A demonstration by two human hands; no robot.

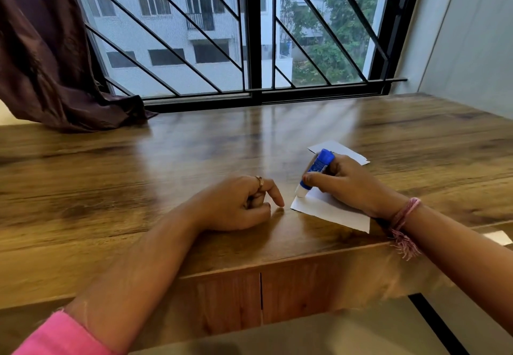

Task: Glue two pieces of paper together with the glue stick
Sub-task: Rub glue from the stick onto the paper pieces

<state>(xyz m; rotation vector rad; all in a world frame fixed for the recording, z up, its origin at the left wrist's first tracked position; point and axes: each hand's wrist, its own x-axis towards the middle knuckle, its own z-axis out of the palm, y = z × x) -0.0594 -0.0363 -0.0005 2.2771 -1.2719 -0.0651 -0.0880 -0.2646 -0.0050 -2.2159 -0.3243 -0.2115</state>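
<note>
My right hand (351, 185) grips a blue glue stick (316, 168), tilted, with its white tip down on the near-left corner of a white paper piece (333, 211) lying on the wooden table (194, 160). A second white paper piece (348, 150) lies just behind that hand, partly hidden by it. My left hand (238, 204) rests on the table to the left of the near paper, fingers curled, index fingertip touching the wood. Whether the cap is inside its curled fingers cannot be seen.
A barred window (249, 35) runs along the table's far edge, with a dark curtain (47, 49) bunched at the far left. A grey wall (472, 35) stands at the right. A small white scrap (498, 238) lies near the right front edge.
</note>
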